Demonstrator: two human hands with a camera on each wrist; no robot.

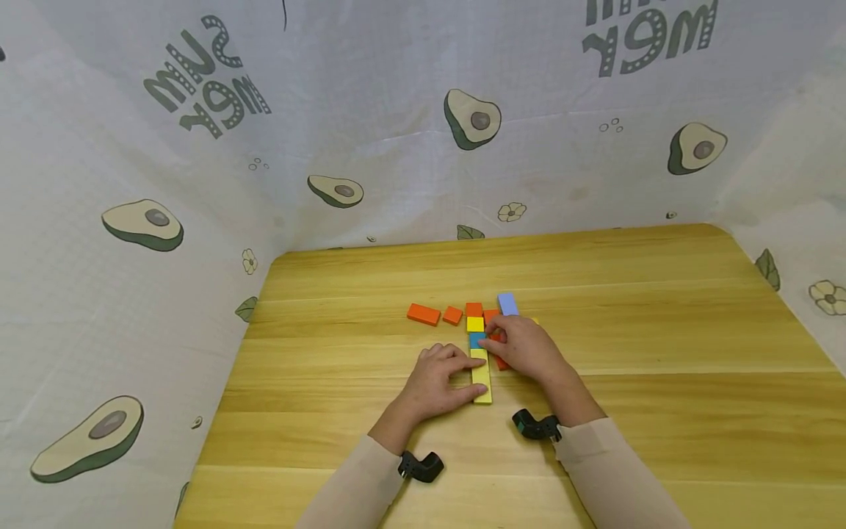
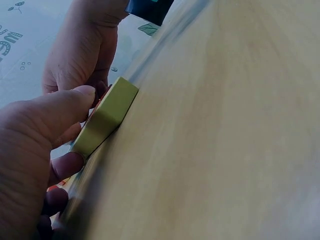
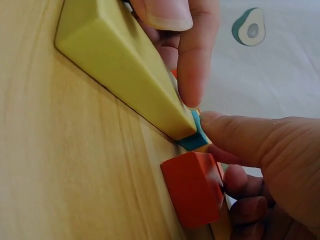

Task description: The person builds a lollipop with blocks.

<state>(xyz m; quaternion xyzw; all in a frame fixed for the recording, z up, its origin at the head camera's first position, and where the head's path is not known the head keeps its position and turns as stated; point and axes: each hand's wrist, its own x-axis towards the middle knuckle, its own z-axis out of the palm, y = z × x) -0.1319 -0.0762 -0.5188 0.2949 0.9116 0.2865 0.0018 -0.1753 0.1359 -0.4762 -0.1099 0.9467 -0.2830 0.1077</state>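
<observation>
A long yellow block (image 1: pixel 480 375) lies flat on the table, its far end meeting a small blue block (image 1: pixel 474 339). Thumb and index finger of my left hand (image 1: pixel 431 383) rest spread along its top. My right hand (image 1: pixel 527 347) reaches in from the other side, its thumb tip touching the blue block and its index finger close to a small yellow block (image 1: pixel 475 324). An orange block (image 1: pixel 474 308) ends this row. Beside the row, a red block (image 3: pixel 192 190) stands near the right hand's curled lower fingers; that hand partly hides it in the head view.
Left of the row's far end lie an orange rectangular block (image 1: pixel 423 314) and a smaller orange one (image 1: pixel 452 315). A lavender block (image 1: pixel 507 303) sits beyond the right hand. A patterned cloth (image 1: pixel 396 132) hangs behind the wooden table (image 1: pixel 330 353).
</observation>
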